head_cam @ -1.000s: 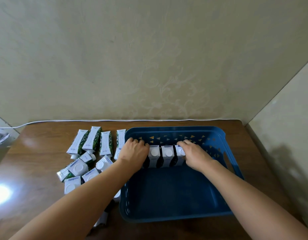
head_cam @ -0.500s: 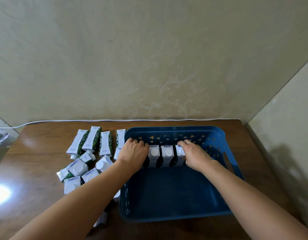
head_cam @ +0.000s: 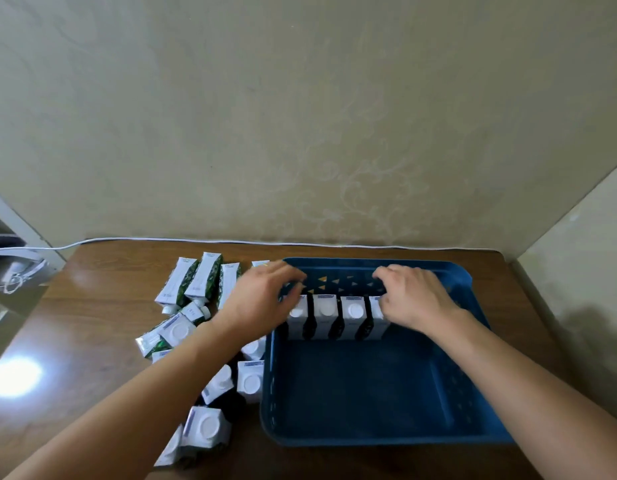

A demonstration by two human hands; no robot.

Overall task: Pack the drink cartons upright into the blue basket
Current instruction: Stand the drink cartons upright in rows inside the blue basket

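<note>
Dim, soft indoor light with a greenish cast. A blown-out glare patch sits near the left edge of the glossy wooden table [head_cam: 92,341]. The left hand [head_cam: 262,303] is smeared by motion blur. The wide-angle lens bows the table's far edge. A faint shadow falls on the side wall [head_cam: 584,323] at right.

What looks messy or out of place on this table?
Nothing looks spilled or damaged. The four cartons in the blue basket stand upright in a neat row. The odd part is the pile of cartons left of the basket: some lie flat, others are tipped at angles on the table.
</note>
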